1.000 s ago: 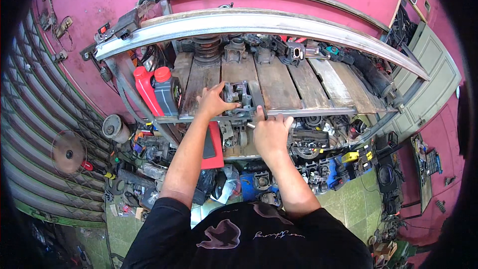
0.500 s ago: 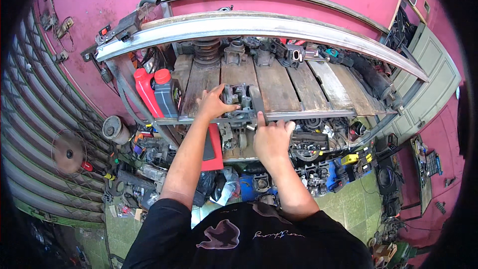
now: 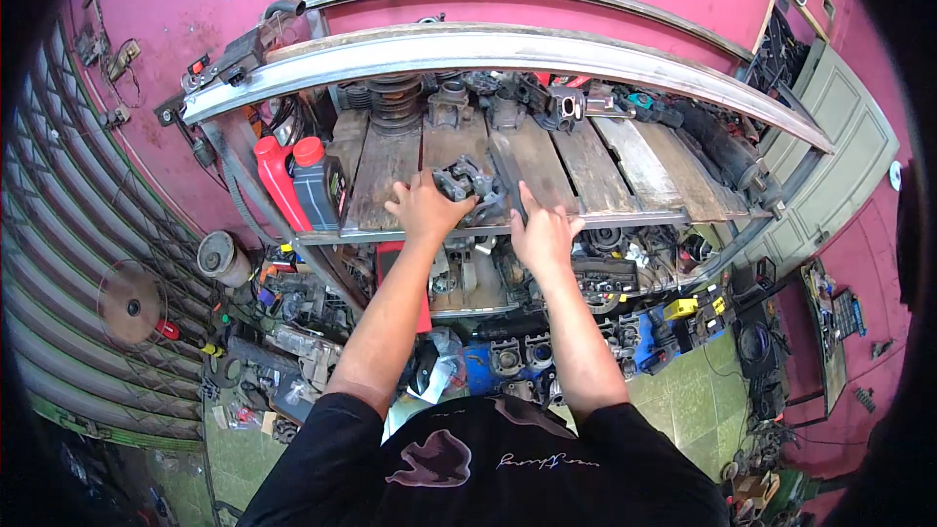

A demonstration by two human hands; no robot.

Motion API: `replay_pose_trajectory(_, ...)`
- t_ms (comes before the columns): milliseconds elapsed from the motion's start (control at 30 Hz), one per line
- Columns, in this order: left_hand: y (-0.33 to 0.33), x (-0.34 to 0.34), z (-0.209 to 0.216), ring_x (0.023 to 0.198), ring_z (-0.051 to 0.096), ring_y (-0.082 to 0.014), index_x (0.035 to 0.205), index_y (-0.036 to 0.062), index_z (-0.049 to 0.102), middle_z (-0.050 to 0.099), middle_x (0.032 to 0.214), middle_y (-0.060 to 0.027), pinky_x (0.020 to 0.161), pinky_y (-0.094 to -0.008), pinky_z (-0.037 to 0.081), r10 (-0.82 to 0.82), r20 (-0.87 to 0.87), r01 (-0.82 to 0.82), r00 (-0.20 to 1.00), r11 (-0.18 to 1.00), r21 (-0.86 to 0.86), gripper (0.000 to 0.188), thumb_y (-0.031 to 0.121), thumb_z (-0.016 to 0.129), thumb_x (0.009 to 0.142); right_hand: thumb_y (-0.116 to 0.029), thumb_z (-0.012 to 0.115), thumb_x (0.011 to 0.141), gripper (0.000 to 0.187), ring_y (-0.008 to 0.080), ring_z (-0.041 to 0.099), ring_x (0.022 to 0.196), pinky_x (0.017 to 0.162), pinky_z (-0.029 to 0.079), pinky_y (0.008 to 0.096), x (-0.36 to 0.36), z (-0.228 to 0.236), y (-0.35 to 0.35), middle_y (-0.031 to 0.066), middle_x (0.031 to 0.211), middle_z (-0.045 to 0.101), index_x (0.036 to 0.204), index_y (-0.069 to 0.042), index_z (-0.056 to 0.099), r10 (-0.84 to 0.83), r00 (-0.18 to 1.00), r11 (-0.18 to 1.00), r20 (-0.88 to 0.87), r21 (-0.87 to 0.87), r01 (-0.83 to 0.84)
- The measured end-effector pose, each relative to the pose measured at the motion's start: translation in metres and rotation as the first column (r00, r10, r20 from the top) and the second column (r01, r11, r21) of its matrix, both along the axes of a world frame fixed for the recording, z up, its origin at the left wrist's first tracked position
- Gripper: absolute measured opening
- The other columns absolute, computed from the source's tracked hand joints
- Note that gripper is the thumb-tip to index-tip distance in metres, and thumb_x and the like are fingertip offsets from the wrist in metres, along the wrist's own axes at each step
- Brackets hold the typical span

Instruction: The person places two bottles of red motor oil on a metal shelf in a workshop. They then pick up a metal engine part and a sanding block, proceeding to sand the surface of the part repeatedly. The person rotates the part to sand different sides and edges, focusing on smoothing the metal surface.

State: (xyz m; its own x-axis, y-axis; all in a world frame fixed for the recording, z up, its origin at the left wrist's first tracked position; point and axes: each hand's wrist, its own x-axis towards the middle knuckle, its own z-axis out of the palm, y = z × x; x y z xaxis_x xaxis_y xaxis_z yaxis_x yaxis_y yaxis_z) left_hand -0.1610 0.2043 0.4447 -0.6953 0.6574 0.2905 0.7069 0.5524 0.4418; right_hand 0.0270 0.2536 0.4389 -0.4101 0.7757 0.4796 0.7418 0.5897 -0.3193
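On the wooden bench top [image 3: 386, 176], near its front edge, sits a grey metal engine casting [image 3: 467, 181] that looks like a small cylinder head. My left hand [image 3: 426, 210] grips its left side, thumb and fingers spread around it. A dark flat file [image 3: 508, 171] lies along the casting's right side, pointing away from me. Its near end is in my right hand [image 3: 543, 232], with the index finger stretched along it. The palm hides the handle end. Whether the file touches the casting cannot be made out.
Red and dark oil bottles [image 3: 307, 176] stand at the bench's left end. A coil spring [image 3: 395, 102] and several engine parts line the back. A metal rail [image 3: 488, 47] crosses above. Parts crowd the lower shelf, and a blue tray [image 3: 478, 366] sits below.
My right hand has moved forward, and the file has slid away from me along the casting. The casting appears tilted or turned, while my left hand has shifted slightly right with it.
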Motion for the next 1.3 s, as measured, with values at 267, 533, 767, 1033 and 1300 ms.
replay_pose_trajectory(267,0.008,0.019,0.004,0.130,0.051,-0.0412,0.122,-0.0064,0.065,0.065,0.129,-0.0253,0.106,-0.0679,0.030,-0.028,-0.027,0.029,0.999,0.999,0.015,0.098,0.080,0.068,0.076,-0.029,0.069,0.091,0.054,0.0333,0.065,0.102,0.097,0.033,0.0517,0.027,-0.003,-0.027,0.0155,0.103,0.076,0.142,-0.014,0.064,-0.067,0.998,0.995,-0.014,-0.074,0.066)
replay_pose_trajectory(533,-0.008,-0.032,0.001,0.108,0.065,-0.0300,0.107,0.0191,0.078,0.077,0.094,-0.0030,0.096,-0.0593,0.037,-0.298,0.088,0.295,0.951,0.955,0.041,0.040,0.048,0.083,0.081,-0.026,0.066,0.093,0.054,0.0355,0.068,0.104,0.094,0.035,0.0542,0.002,0.006,-0.013,0.0190,0.104,0.076,0.144,-0.010,0.061,-0.027,0.999,0.988,0.025,-0.149,0.030)
replay_pose_trajectory(767,0.012,-0.032,-0.017,0.085,0.072,-0.0273,0.089,0.0146,0.078,0.077,0.085,-0.0056,0.086,-0.0576,0.042,-0.325,-0.031,0.325,0.945,0.933,0.154,0.030,0.042,0.086,0.080,-0.027,0.062,0.091,0.056,0.0386,0.067,0.102,0.099,0.034,0.0556,-0.010,0.003,0.021,0.0203,0.095,0.077,0.144,-0.008,0.061,0.042,0.996,0.997,0.075,-0.067,-0.037)
replay_pose_trajectory(1033,-0.001,-0.033,-0.007,0.107,0.063,-0.0270,0.093,0.0177,0.077,0.075,0.087,-0.0007,0.092,-0.0576,0.038,-0.309,0.119,0.303,0.943,0.950,0.070,0.030,0.045,0.084,0.082,-0.024,0.059,0.092,0.055,0.0369,0.067,0.097,0.099,0.034,0.0562,-0.002,0.019,-0.029,0.0185,0.090,0.075,0.141,0.000,0.061,0.028,0.979,0.999,0.203,-0.041,-0.020)
replay_pose_trajectory(1300,0.001,-0.035,-0.009,0.096,0.068,-0.0281,0.099,0.0193,0.081,0.077,0.090,-0.0041,0.084,-0.0538,0.042,-0.330,0.113,0.321,0.937,0.943,0.092,0.031,0.045,0.084,0.081,-0.025,0.062,0.091,0.055,0.0373,0.069,0.095,0.098,0.037,0.0549,0.001,0.016,-0.003,0.0177,0.091,0.076,0.141,-0.004,0.062,0.042,0.980,0.999,0.197,-0.012,-0.040)
